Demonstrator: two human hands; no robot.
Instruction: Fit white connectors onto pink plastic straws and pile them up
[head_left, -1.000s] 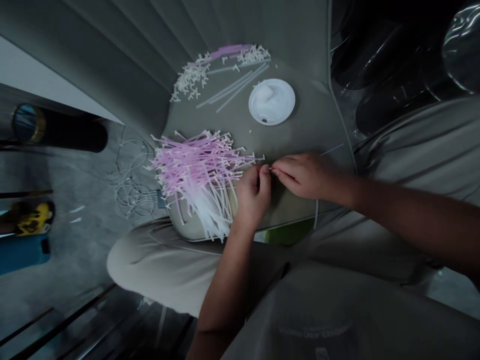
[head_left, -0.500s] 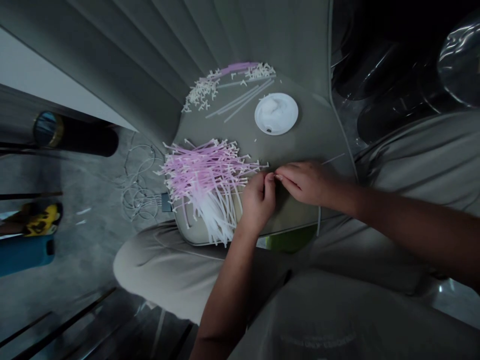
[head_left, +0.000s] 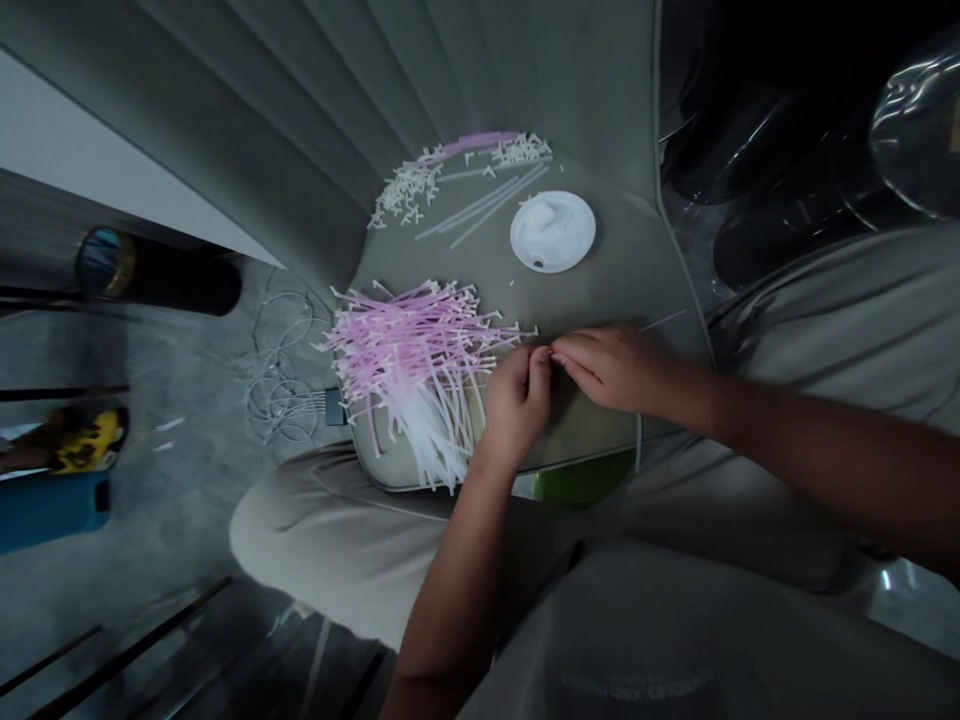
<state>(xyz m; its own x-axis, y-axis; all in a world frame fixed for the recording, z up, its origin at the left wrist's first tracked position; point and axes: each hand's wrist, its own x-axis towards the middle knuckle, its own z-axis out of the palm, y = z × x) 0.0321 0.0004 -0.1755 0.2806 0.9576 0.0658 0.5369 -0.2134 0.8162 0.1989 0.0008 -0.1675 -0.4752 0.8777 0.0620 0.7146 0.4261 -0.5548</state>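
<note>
The tiny pale piece [head_left: 553, 352] is located at the meeting fingertips of the left hand [head_left: 519, 390] and the right hand [head_left: 611, 365], above the near part of the smooth grey-green upholstered chair seat [head_left: 622, 265]. The fingers of both hands are closed in a pinch on this piece; its full shape is hidden. A thin, straight, pale rod [head_left: 666, 320] projects beyond the right hand; whether it joins the piece cannot be determined.

Beside the left hand lies a tangled pile of slender lilac tubes [head_left: 405, 330] with small white branched ends. Smooth, translucent white tubes [head_left: 429, 435] fan out from its near side. Farther back are a shallow, round white dish [head_left: 568, 242] with a dark spot near its rim, a soft-looking white lump [head_left: 538, 215] in the dish, several long, straight translucent tubes [head_left: 480, 208], and a heap of small white branched connectors [head_left: 405, 190]. The backrest [head_left: 480, 60] has broad vertical channels.
</note>
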